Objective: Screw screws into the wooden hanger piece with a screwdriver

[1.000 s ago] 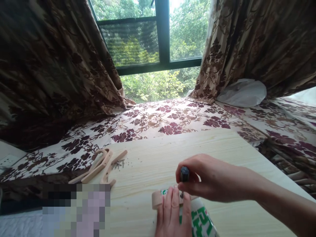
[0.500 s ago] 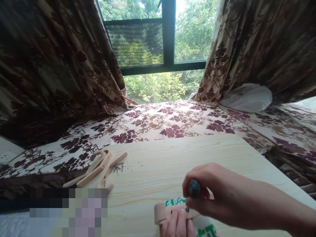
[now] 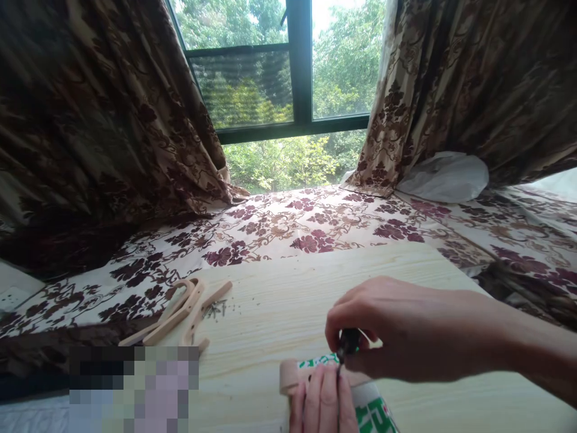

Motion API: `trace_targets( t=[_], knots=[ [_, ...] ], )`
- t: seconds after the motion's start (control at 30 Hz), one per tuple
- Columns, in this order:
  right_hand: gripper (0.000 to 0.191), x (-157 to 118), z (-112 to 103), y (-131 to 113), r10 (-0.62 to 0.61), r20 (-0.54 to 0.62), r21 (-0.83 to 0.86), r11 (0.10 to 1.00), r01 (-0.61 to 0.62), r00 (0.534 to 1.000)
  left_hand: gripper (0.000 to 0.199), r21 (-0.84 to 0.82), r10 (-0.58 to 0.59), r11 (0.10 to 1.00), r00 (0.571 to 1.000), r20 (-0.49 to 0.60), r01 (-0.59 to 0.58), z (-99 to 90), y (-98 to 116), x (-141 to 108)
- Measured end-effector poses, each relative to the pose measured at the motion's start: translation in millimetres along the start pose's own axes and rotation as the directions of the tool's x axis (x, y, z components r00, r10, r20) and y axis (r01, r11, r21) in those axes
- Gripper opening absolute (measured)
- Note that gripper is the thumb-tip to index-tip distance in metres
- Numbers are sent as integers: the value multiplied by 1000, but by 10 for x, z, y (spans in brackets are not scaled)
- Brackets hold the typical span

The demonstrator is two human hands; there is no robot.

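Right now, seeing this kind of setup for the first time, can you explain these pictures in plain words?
There's no machine here: just a person's two bare hands, filmed by one camera worn on the head, looking forward and down. The right hand grips a slim tool with a dark handle, pointed down. The left hand lies across a pale wooden piece with a rounded end, beside a white package with green print. All this is on a light wood-grain table. Farther off to the left lie curved light-wood parts and small, thin grey metal pieces, too small to identify surely.
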State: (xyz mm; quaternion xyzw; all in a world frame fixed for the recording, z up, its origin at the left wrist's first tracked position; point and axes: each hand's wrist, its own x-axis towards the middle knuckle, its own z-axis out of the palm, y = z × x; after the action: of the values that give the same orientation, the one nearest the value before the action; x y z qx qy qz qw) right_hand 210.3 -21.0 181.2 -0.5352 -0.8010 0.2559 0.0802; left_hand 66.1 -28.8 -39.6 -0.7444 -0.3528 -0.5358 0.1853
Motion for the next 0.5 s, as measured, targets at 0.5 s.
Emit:
trace_targets(
  t=[0.5],
  knots=[
    [14, 185, -56, -104, 45, 30, -327, 944, -32, 999, 73, -85, 330, 937, 785, 524, -337, -538, -225, 370]
  ],
)
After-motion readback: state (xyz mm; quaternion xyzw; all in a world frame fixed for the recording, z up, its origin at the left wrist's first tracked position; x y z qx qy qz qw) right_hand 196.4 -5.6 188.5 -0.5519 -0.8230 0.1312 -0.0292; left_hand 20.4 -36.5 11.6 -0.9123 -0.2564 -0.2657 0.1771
